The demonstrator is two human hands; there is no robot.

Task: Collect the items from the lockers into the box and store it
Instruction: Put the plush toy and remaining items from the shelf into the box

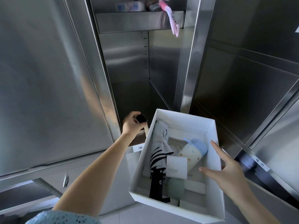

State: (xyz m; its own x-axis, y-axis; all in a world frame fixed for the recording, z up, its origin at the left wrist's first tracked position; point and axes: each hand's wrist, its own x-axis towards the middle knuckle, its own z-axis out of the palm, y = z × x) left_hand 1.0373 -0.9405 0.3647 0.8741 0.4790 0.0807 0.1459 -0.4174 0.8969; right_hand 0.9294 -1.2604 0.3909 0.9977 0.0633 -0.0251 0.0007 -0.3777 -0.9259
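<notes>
My left hand (pixel 131 125) grips a smartwatch (pixel 141 118) with a dark square face and a pale strap, just left of the white box (pixel 191 116), at the mouth of the open steel locker (pixel 129 65). The box holds a folded grey and black umbrella (pixel 159 152), a cream bottle with a blue lid (pixel 193 153), a white 100W charger (pixel 176 167) and a green round item (pixel 176 188). My right hand (pixel 226 172) holds the box's right wall, thumb inside, a finger pointing along the rim.
An upper shelf (pixel 139 20) in the locker carries a pack of tissues (pixel 129 6) and a pink item (pixel 171 18) that hangs over its edge. Open steel doors stand at left (pixel 45 78) and right (pixel 252 78). Labelled drawers (pixel 260 162) sit below.
</notes>
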